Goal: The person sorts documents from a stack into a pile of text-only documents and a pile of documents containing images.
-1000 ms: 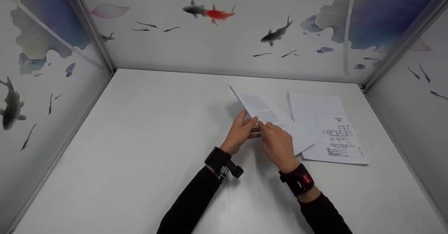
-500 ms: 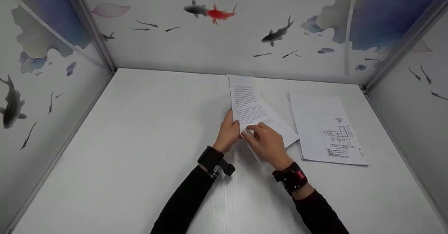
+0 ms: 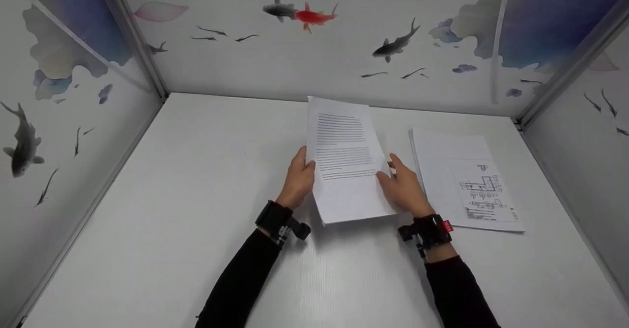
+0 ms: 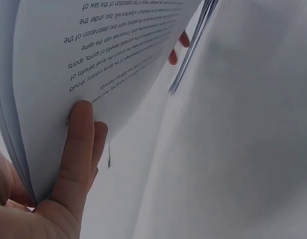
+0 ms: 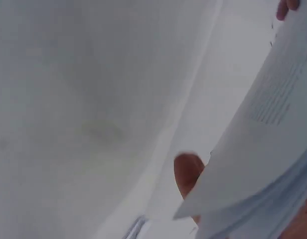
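Observation:
A sheaf of white printed papers [image 3: 351,195] is held up over the table between both hands, its lines of text facing up. My left hand [image 3: 296,179] grips the sheaf's left edge, thumb on top. In the left wrist view its fingers [image 4: 77,149] lie along the printed underside. On the right edge, my right hand [image 3: 405,188] pinches the sheaf with its thumb on the top page. One right finger [image 5: 187,172] shows behind the sheets [image 5: 258,164] in the right wrist view, where the page edges fan slightly apart.
A second stack of papers [image 3: 444,151], its top sheet bearing a technical drawing [image 3: 481,190], lies on the white table [image 3: 196,195] just right of the right hand. White panels [image 3: 334,63] printed with fish enclose the table at the back and both sides.
The sheaf has turned from slanted to nearly upright, facing me. My left hand has moved left; the right hand has slid from the sheaf's left edge across to its right edge.

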Action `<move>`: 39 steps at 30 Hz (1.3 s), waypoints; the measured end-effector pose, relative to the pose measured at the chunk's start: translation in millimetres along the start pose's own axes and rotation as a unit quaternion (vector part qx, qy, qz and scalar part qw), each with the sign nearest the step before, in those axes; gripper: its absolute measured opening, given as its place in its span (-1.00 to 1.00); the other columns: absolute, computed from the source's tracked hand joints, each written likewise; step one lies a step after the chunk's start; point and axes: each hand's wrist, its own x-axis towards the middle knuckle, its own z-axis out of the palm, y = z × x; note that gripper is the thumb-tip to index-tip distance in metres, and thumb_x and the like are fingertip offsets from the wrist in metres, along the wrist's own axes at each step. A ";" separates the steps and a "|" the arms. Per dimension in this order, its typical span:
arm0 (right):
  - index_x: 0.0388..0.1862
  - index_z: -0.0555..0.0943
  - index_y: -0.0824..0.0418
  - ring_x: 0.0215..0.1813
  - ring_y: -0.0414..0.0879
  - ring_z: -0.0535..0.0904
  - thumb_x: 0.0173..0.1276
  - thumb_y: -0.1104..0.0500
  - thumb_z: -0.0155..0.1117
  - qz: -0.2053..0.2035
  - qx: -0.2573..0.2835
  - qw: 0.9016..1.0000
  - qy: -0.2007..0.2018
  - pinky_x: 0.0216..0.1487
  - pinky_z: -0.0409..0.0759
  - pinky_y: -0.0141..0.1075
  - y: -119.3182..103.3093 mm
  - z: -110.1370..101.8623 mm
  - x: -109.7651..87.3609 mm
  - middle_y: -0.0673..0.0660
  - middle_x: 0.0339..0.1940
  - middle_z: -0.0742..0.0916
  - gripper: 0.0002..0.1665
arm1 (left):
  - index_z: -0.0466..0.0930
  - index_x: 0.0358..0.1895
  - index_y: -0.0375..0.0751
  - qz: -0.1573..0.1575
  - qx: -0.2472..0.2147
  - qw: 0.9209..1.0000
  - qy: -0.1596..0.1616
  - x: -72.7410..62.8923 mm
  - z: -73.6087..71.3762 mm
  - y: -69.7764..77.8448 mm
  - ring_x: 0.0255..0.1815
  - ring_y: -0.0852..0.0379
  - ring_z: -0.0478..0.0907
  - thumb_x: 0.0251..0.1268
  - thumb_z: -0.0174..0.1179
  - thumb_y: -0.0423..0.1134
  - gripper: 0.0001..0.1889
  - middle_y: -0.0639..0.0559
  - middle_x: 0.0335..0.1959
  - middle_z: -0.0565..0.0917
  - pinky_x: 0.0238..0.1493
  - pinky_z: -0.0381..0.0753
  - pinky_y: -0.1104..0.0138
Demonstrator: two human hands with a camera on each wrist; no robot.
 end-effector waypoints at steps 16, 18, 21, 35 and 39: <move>0.39 -0.33 -0.19 -0.19 0.14 0.52 0.33 0.20 0.03 0.018 0.231 0.951 -0.203 -0.44 0.54 -0.08 -36.4 3.7 -12.8 0.36 0.05 0.45 -0.08 | 0.14 0.27 0.04 -0.045 0.048 0.997 0.045 4.8 -41.5 -8.4 0.24 0.33 0.10 0.39 -0.27 -0.29 -0.59 0.21 0.19 0.30 0.23 0.06 0.31; 0.40 -0.36 -0.10 -0.06 0.11 0.47 0.35 0.25 -0.02 0.011 0.211 0.959 -0.189 -0.30 0.52 -0.11 -39.3 11.1 -10.1 0.33 0.24 0.30 -0.09 | 0.13 0.27 0.05 -0.047 0.057 0.996 0.049 6.1 -43.8 -8.8 0.26 0.32 0.07 0.39 -0.28 -0.28 -0.59 0.21 0.20 0.28 0.24 0.03 0.29; 0.41 -0.32 0.03 0.11 0.08 0.34 0.34 0.32 -0.08 0.008 0.208 0.963 -0.170 -0.07 0.43 -0.10 -44.3 19.9 -1.3 0.22 0.37 0.10 -0.14 | 0.09 0.30 0.05 -0.048 0.060 0.996 0.049 7.7 -48.7 -8.8 0.26 0.33 0.07 0.39 -0.27 -0.28 -0.57 0.21 0.22 0.27 0.24 0.03 0.28; 0.18 0.15 0.19 -0.16 0.05 0.53 0.32 0.33 -0.08 0.112 0.278 0.946 -0.123 -0.29 0.53 -0.17 -69.9 52.0 32.1 0.26 -0.11 0.54 -0.55 | -0.04 0.34 -0.12 -0.120 0.155 0.978 -0.069 3.9 -90.0 0.4 0.17 0.08 0.19 0.08 -0.14 -0.55 -0.31 -0.04 0.27 0.22 0.15 0.15 0.15; 0.14 0.18 0.20 -0.18 0.02 0.52 0.31 0.31 -0.05 0.110 0.246 0.955 -0.128 -0.33 0.51 -0.21 -83.2 62.8 33.4 0.24 -0.12 0.55 -0.57 | -0.21 0.39 -0.18 -0.148 0.205 0.964 -0.085 1.8 -105.5 2.9 0.35 0.04 -0.10 0.00 -0.23 -0.60 -0.22 -0.09 0.37 0.00 0.28 -0.12 0.13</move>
